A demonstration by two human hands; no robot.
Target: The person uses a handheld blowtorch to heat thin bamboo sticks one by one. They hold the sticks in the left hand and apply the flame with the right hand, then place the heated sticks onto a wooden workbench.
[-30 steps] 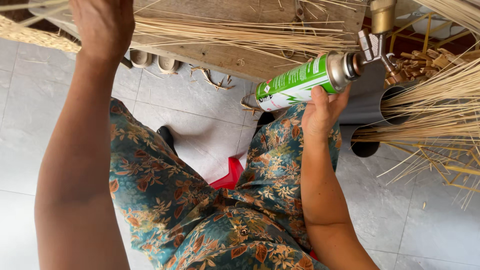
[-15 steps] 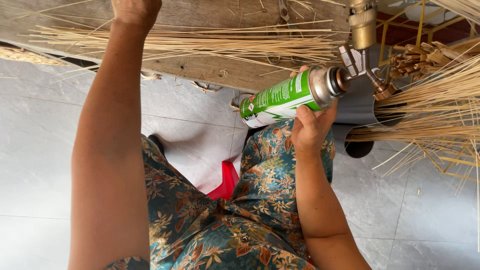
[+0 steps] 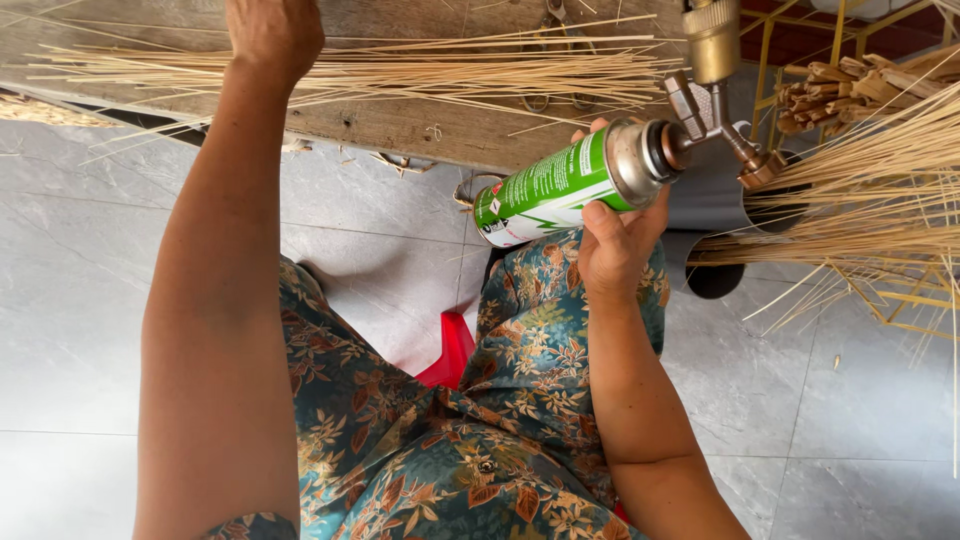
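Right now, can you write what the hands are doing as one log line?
left hand: on sticks on bench | right hand: holds green can, torch head attached | floor: grey tile

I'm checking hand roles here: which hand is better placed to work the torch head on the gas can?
Probably the left hand: it only rests on the thin sticks, while the right hand already grips the green gas can.

We're looking down at our right hand (image 3: 612, 250) wrapped around a green and white gas canister (image 3: 560, 186), lying tilted, with a brass torch head (image 3: 712, 85) on its metal end. Our left hand (image 3: 272, 32) rests on thin bamboo sticks (image 3: 420, 72) spread across the wooden bench (image 3: 400, 125). Grey tiled floor (image 3: 70, 300) below.
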